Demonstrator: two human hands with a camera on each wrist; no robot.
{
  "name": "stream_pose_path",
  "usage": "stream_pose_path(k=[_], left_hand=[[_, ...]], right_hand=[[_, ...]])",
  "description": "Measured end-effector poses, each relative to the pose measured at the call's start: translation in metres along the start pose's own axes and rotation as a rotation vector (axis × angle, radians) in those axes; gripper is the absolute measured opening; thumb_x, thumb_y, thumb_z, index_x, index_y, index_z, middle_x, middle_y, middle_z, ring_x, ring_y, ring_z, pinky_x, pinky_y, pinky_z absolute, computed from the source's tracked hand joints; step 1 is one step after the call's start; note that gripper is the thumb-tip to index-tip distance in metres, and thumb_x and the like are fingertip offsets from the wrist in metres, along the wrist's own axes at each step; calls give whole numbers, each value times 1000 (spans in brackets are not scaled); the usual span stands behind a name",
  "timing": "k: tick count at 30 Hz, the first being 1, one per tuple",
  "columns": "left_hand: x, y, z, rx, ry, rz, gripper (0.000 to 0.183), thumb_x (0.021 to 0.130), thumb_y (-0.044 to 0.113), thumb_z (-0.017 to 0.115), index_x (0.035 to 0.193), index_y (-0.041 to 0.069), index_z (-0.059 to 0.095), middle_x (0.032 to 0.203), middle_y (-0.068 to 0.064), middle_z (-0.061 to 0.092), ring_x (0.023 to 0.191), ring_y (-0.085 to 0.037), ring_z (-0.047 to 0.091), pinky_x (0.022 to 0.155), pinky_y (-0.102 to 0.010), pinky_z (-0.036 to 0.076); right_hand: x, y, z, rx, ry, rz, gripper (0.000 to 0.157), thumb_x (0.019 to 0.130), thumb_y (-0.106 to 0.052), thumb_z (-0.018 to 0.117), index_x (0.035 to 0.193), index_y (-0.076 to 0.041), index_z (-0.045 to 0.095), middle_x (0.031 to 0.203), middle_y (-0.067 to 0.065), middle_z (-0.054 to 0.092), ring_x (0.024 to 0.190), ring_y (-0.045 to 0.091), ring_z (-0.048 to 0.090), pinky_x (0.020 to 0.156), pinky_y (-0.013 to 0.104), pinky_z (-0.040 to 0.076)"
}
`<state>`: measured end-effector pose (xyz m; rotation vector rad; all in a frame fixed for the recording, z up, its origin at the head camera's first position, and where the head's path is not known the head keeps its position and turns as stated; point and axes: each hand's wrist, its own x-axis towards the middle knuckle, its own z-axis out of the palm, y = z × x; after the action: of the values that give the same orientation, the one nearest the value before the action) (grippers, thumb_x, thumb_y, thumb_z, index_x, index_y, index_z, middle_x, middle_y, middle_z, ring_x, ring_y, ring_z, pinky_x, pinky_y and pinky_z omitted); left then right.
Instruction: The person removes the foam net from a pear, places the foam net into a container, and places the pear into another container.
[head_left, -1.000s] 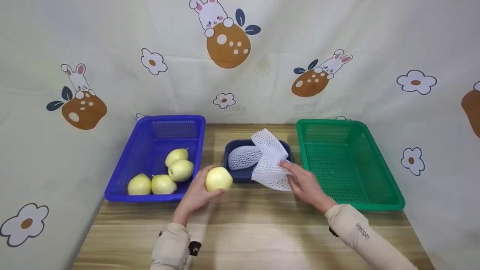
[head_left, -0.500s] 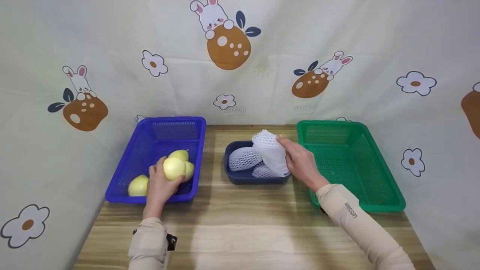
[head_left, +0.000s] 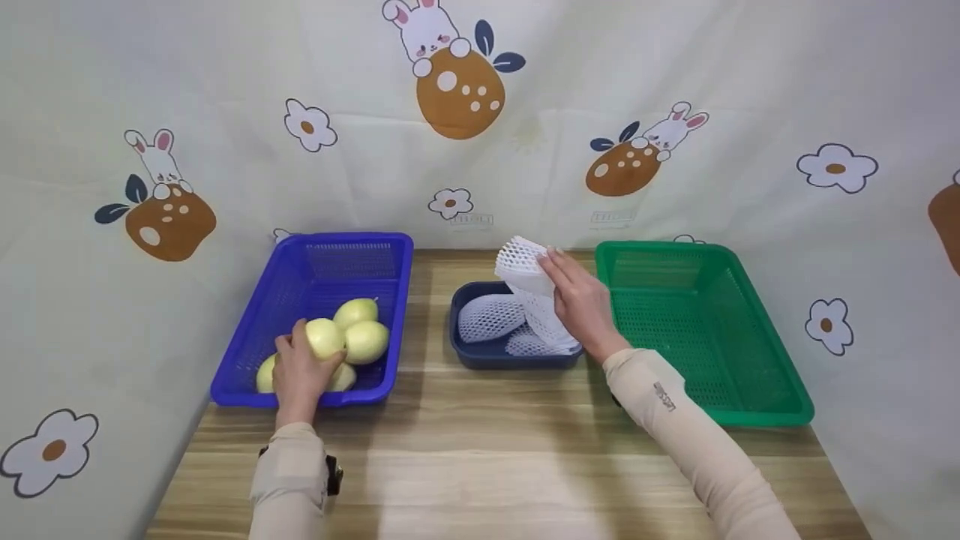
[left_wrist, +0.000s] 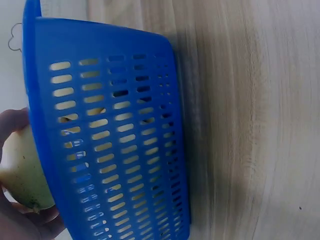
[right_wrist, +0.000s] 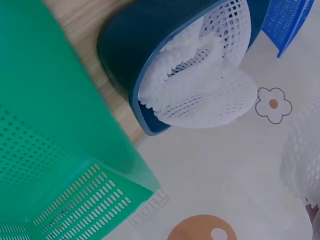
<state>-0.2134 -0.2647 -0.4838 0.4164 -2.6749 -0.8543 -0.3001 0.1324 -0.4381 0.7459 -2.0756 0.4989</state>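
In the head view my left hand (head_left: 300, 381) grips a pale yellow-green pear (head_left: 325, 337) inside the blue basket (head_left: 406, 315), above several other pears (head_left: 366, 343). The left wrist view shows the fingers curled round this pear (left_wrist: 24, 170), partly hidden by the basket's wall. My right hand (head_left: 586, 306) pinches a white foam net sleeve (head_left: 519, 256) over the small dark blue box (head_left: 517, 361). Further white net sleeves (head_left: 491, 319) lie in that box. In the right wrist view the held net sleeve (right_wrist: 302, 155) hangs apart from the ones in the box.
A green basket (head_left: 772, 352) stands on the right side of the wooden table (head_left: 480, 457), just beside the dark blue box. Behind everything hangs a pale cloth (head_left: 360, 172) printed with rabbits and flowers.
My left hand has carried the pear leftward from beside the dark blue box into the blue basket. My right hand has raised a net sleeve upward; other netting now lies lower in the box.
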Motion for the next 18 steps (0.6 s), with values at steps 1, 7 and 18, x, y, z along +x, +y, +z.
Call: stream_pose_path(k=[1,7,18], left_hand=[[1,-1,0,13,0,-8,82,69,27,74,132,1,29,112,-30,34,91,-50,44,70,-56,38],[7,-4,3,63,-4,-22,83,69,29,73,132,0,28,113,-31,36,98,-50,39,73,-59,35],[16,-5,5,95,-51,-73,86,71,30,71,136,1,22,118,-31,33,102,-51,36,78,-61,31]], right_hand=[[0,-1,3,-13,-5,-9,43,76,6,51,115,-10,60,118,6,55,109,20,50,76,40,46],[-3,-6,21,-106,-21,-99,43,76,7,52,115,-8,59,118,8,55,112,21,47,77,38,46],[-33,-17,55,-212,-134,-237,43,71,4,58,112,-8,60,119,12,53,113,29,44,85,39,42]])
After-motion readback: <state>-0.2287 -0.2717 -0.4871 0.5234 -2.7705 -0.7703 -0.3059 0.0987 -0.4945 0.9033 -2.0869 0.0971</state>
